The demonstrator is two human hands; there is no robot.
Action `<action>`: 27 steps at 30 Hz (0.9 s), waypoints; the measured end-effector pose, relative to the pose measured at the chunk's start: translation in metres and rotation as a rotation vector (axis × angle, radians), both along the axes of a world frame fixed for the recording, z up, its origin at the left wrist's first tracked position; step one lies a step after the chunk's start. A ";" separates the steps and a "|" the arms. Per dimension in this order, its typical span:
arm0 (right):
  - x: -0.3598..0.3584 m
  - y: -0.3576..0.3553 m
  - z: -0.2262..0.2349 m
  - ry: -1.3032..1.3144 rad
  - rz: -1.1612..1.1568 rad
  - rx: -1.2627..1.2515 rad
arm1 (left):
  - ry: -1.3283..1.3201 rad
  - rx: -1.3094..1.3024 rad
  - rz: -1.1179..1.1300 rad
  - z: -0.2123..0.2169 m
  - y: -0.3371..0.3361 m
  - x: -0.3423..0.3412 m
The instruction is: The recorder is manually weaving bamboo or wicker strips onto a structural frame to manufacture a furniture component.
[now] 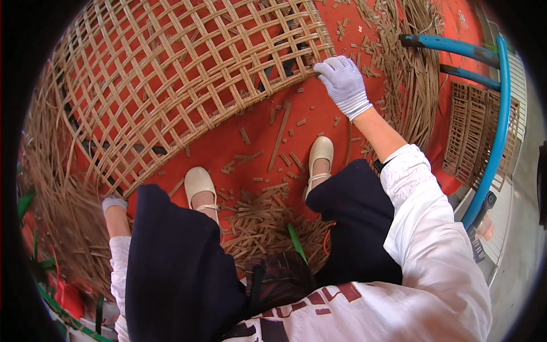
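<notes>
A large woven wicker panel (188, 105) of brown strips in an open lattice spreads ahead of me, with dark frame bars showing beneath it. My right hand (345, 82), in a white striped glove, is closed on the panel's near right corner, thumb and fingers at the edge. At the opposite near corner, on the left, my gloved left hand (115, 202) is closed against the rim; its fingertips are partly hidden. Loose strips hang from the panel's left side.
Cut strip ends (268, 219) litter the red floor (239, 162) around my cream shoes (199, 182). Long loose strips (413, 80) lie at the right, another bundle (62, 211) at the left. A blue tubular frame (501, 114) and a smaller woven panel (476, 131) stand at far right.
</notes>
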State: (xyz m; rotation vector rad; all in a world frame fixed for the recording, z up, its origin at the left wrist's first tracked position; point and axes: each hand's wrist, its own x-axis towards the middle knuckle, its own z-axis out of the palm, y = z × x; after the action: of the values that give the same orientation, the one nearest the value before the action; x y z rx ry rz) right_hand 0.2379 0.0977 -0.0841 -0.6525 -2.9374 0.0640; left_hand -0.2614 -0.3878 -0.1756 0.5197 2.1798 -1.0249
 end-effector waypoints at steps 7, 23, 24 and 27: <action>-0.009 -0.015 0.008 0.084 0.026 -0.088 | 0.023 0.069 0.048 0.000 -0.008 0.003; 0.012 0.052 -0.029 0.294 -0.936 -0.880 | 0.081 0.202 0.149 0.007 -0.018 0.006; 0.011 0.054 -0.027 0.203 -0.925 -1.049 | 0.084 0.208 0.148 0.007 -0.018 0.006; 0.006 0.064 -0.016 0.182 -0.826 -1.260 | 0.084 0.220 0.151 0.007 -0.021 0.008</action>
State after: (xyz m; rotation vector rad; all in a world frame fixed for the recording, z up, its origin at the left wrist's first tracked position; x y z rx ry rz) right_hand 0.2434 0.1618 -0.1002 -1.7379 -1.8946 1.7607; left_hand -0.2535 -0.4090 -0.1682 0.4090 2.3823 -0.7434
